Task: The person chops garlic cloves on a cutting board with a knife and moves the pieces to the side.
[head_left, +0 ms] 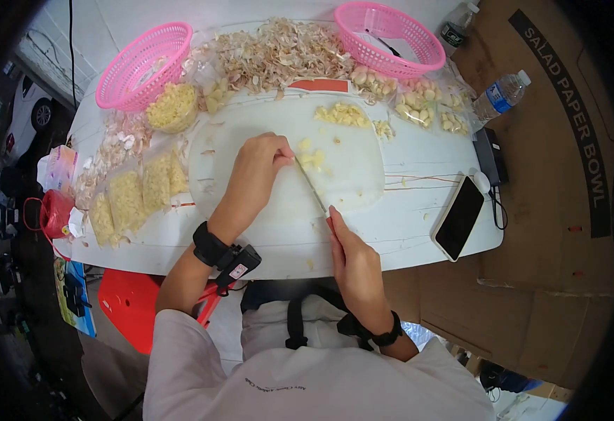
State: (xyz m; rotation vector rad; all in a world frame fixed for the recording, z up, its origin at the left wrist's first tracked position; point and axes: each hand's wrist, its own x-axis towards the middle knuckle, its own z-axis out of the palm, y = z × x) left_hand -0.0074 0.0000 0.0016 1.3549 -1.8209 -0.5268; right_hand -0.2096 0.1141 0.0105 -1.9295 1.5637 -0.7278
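Observation:
My right hand is wrapped round the handle of a knife, whose blade points up and left over the white cutting board. At the blade's tip, my left hand has its fingers pressed together; what they hold, if anything, is hidden. Pale sliced garlic lies on the board just right of the blade tip. A longer pile of cut garlic sits near the board's top edge. Small garlic bits and skins are scattered on the board.
Garlic skins are heaped at the back between two pink baskets. Bags of chopped garlic and a full tub stand left. Bagged cloves, bottles and a phone are right. A red stool is below.

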